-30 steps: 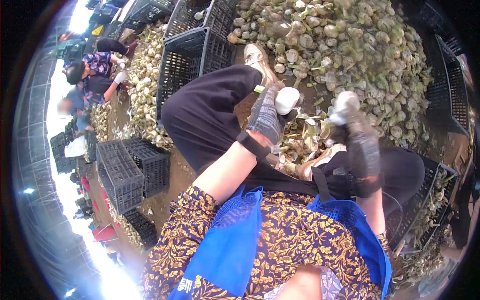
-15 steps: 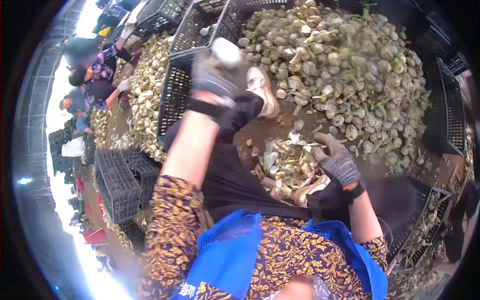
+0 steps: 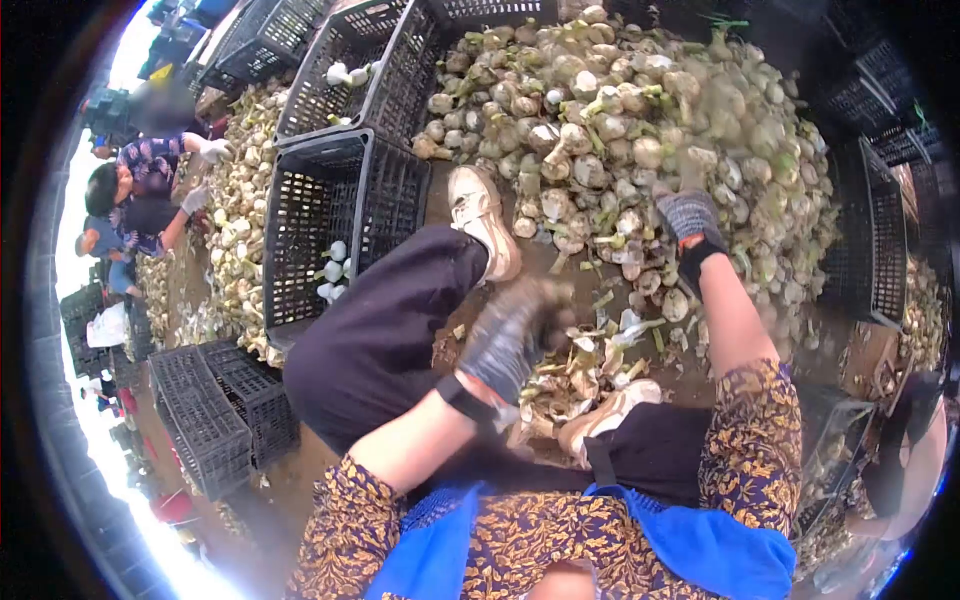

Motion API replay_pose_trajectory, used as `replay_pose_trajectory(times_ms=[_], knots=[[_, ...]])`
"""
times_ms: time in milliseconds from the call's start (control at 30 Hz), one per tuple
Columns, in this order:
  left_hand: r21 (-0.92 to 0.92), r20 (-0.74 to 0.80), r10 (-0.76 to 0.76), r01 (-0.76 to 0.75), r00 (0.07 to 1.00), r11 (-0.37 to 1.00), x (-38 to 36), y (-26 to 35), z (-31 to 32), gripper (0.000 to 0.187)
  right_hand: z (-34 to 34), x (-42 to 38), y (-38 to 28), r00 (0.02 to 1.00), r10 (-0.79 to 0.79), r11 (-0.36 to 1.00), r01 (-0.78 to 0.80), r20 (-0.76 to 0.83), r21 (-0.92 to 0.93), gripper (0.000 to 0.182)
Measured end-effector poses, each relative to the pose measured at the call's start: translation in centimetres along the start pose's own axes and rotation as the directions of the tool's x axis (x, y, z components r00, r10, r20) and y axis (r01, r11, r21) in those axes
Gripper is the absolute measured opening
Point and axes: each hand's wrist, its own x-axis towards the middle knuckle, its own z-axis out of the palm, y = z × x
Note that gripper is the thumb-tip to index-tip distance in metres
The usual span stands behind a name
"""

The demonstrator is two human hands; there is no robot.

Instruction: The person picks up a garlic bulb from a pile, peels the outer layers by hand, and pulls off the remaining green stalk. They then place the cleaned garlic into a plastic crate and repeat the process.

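I sit facing a big heap of greenish-white bulbs (image 3: pixel 600 90) on the ground. My right hand (image 3: pixel 688 208), in a grey knit glove, reaches out onto the near slope of the heap and touches the bulbs; blur hides its fingers. My left hand (image 3: pixel 510 335), also gloved and blurred, hovers with nothing in it above a litter of cut leaves and trimmings (image 3: pixel 600 345) between my feet. A black plastic crate (image 3: pixel 300 170) to the left of my knee holds a few peeled white bulbs (image 3: pixel 335 268).
More black crates stand behind the first (image 3: pixel 340 50), upturned at lower left (image 3: pixel 215 400) and along the right (image 3: pixel 882 240). Other people (image 3: pixel 130 185) work at another heap of bulbs (image 3: pixel 240 200) on the left. My shoes (image 3: pixel 480 215) rest on the dirt floor.
My left hand has come back down from the crate without the white bulb it held. My right hand has moved up from the trimmings onto the heap.
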Motion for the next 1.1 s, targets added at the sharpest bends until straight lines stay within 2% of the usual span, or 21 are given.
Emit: replay_pose_trajectory(times_ms=[67, 133, 200, 267, 333, 400, 467, 500, 533, 600, 633, 667, 733, 767, 800, 867, 900, 933, 1000, 1033, 1100], knots=[[0.040, -0.087, -0.115, 0.119, 0.990, 0.992, 0.6, -0.9, -0.6, 0.027, 1.6, 3.8, -0.3, 0.999, 0.032, 0.995, -0.032, 0.001, -0.091, 0.064], [0.240, 0.039, -0.059, 0.048, 0.998, 0.970, 1.0, -0.5, -0.8, 0.031, 4.0, 6.7, 0.8, 0.984, -0.112, 0.993, 0.117, -0.136, 0.025, 0.062], [0.170, 0.064, -0.053, 0.042, 0.997, 0.985, 1.2, -0.9, -1.1, 0.032, 4.9, 8.0, 1.2, 0.974, -0.128, 0.991, 0.132, -0.189, 0.007, 0.049], [0.037, 0.029, -0.022, 0.021, 0.999, 0.999, 1.4, -0.7, -1.0, 0.032, 4.6, 7.8, 1.1, 0.975, -0.134, 0.991, 0.127, -0.175, -0.051, 0.037], [0.184, 0.094, 0.057, -0.074, 0.994, 0.980, 1.5, -0.1, -1.3, 0.033, 3.6, 5.4, -0.1, 0.956, -0.208, 0.971, 0.177, -0.207, -0.159, 0.033], [0.220, 0.012, 0.149, -0.148, 0.989, 0.964, 2.1, -1.1, -1.2, 0.030, 2.6, 2.6, -0.4, 0.949, -0.298, 0.954, 0.300, -0.100, 0.009, 0.027], [0.158, -0.042, 0.381, -0.371, 0.923, 0.915, 2.8, -1.9, -1.3, 0.035, 0.0, -2.8, -2.4, 0.963, -0.257, 0.936, 0.226, 0.085, 0.270, 0.024], [-0.050, -0.033, 0.373, -0.375, 0.927, 0.926, 2.9, -2.0, -1.2, 0.043, -1.6, -5.8, -3.8, 0.949, -0.236, 0.894, 0.126, 0.212, 0.430, 0.024], [0.029, 0.007, 0.392, -0.392, 0.920, 0.919, 3.6, -2.8, -2.2, 0.046, -2.7, -8.5, -4.7, 0.914, -0.229, 0.826, 0.001, 0.335, 0.563, 0.024], [0.279, 0.048, 0.258, -0.261, 0.965, 0.924, 3.4, -2.2, -1.9, 0.048, -3.6, -11.7, -4.3, 0.787, -0.227, 0.650, -0.316, 0.573, 0.691, 0.026], [0.340, 0.169, 0.258, -0.303, 0.951, 0.890, 4.4, -3.1, -2.8, 0.051, -4.9, -13.9, -5.3, 0.800, -0.235, 0.740, -0.222, 0.553, 0.635, 0.027], [0.181, 0.277, 0.266, -0.322, 0.923, 0.929, 2.6, -3.0, -1.2, 0.051, -5.1, -15.7, -5.3, 0.808, -0.170, 0.670, -0.326, 0.565, 0.667, 0.027], [0.138, 0.387, 0.239, -0.312, 0.891, 0.940, -0.3, -1.6, 0.5, 0.048, -4.5, -17.7, -4.0, 0.835, -0.172, 0.518, -0.375, 0.523, 0.769, 0.025], [0.057, 0.310, 0.196, -0.224, 0.930, 0.973, -1.2, -1.9, 1.0, 0.043, -3.9, -18.5, -3.8, 0.865, -0.235, 0.497, -0.285, 0.443, 0.820, 0.027], [0.064, 0.320, 0.191, -0.223, 0.928, 0.973, -1.6, -2.3, 1.2, 0.043, -4.1, -19.4, -3.5, 0.845, -0.284, 0.422, -0.314, 0.453, 0.850, 0.030], [0.271, 0.123, 0.315, -0.337, 0.941, 0.902, -2.3, -3.4, 0.8, 0.039, -3.5, -21.8, -3.9, 0.922, -0.127, 0.291, -0.318, 0.366, 0.902, 0.036], [0.580, 0.280, 0.545, -0.592, 0.790, 0.560, -1.0, -4.5, -1.3, 0.036, -2.3, -22.1, -2.5, 0.917, -0.137, 0.312, -0.320, 0.375, 0.895, 0.040], [0.581, 0.287, 0.544, -0.595, 0.789, 0.556, -1.4, -4.4, -1.1, 0.036, -2.2, -22.7, -2.1, 0.915, -0.178, 0.328, -0.293, 0.363, 0.898, 0.044], [0.654, 0.489, 0.681, -0.746, 0.545, 0.127, -2.4, -4.7, -0.7, 0.026, -1.6, -24.5, -2.2, 0.913, -0.076, 0.258, -0.370, 0.400, 0.893, 0.043], [0.579, 0.346, 0.643, -0.695, 0.683, 0.426, -3.3, -4.8, -0.1, 0.028, -1.7, -25.0, -2.3, 0.915, -0.030, 0.265, -0.382, 0.403, 0.886, 0.043], [0.620, 0.394, 0.644, -0.707, 0.656, 0.340, -4.4, -4.7, 0.2, 0.031, -2.3, -25.8, -3.2, 0.920, 0.004, 0.282, -0.376, 0.391, 0.883, 0.030]])
